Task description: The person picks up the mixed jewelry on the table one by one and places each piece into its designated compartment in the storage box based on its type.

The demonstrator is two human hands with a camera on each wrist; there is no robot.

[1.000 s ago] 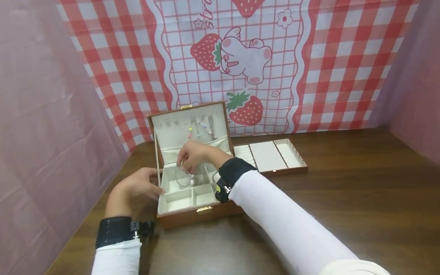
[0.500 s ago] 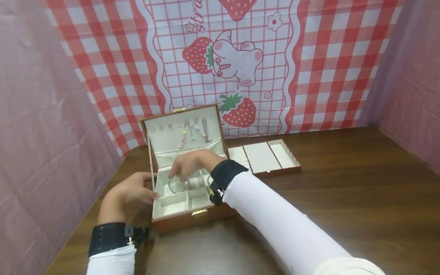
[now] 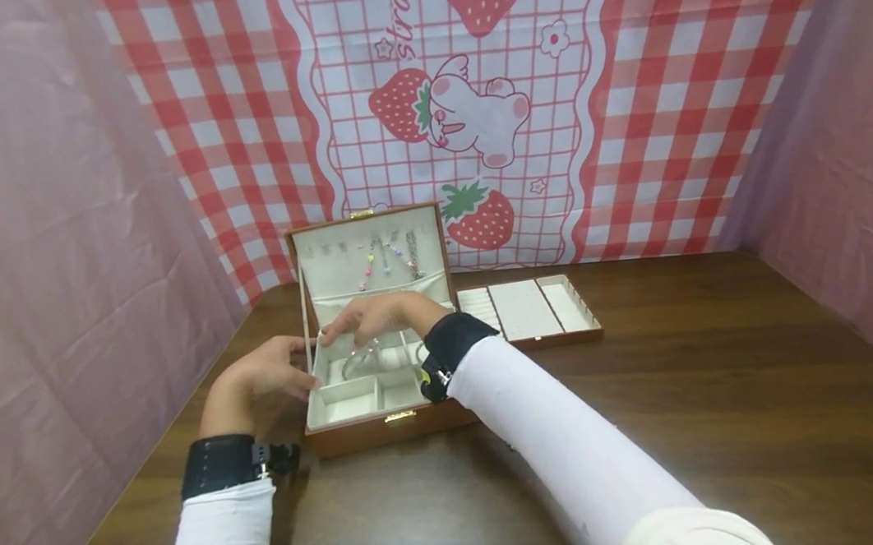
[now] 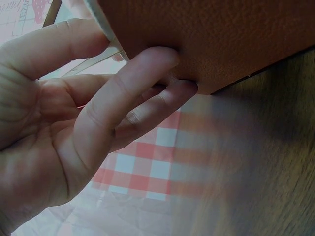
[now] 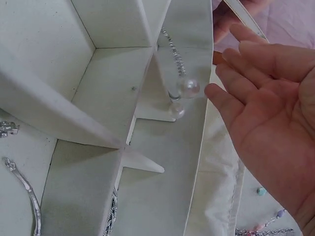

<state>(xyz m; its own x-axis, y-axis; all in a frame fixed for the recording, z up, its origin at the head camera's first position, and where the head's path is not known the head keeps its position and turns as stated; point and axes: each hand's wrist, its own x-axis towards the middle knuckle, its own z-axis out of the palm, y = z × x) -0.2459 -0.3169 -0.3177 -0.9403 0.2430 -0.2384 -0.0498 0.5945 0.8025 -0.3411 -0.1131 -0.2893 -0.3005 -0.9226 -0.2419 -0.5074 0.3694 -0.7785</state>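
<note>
A brown jewelry box [image 3: 349, 442] with pale lining and dividers stands with its lid raised. At its left wall, my left hand [image 3: 267, 370] has the thumb at the rim and other fingers against the leather side [image 4: 221, 44], gripping the wall between them. My right hand [image 3: 375, 315] is over the back left compartment, fingers extended, holding nothing. Below it, a silver bracelet [image 3: 351, 364] with pearl ends shows in that compartment. In the right wrist view, its large pearl [image 5: 189, 88] appears near the fingertips, and its coiled band is partly hidden by a divider.
Beaded and silver chains [image 3: 370, 268] hang inside the lid. Another silver bracelet [image 5: 30, 194] lies in a different compartment. A shallow tray [image 3: 558, 338] with three sections sits right of the box on the wooden table [image 3: 695, 407]. Checked cloth hangs behind.
My right hand held the bracelet up, lowered it into the back left compartment and let go; its fingers are now spread above. My left hand stays at the box's left wall.
</note>
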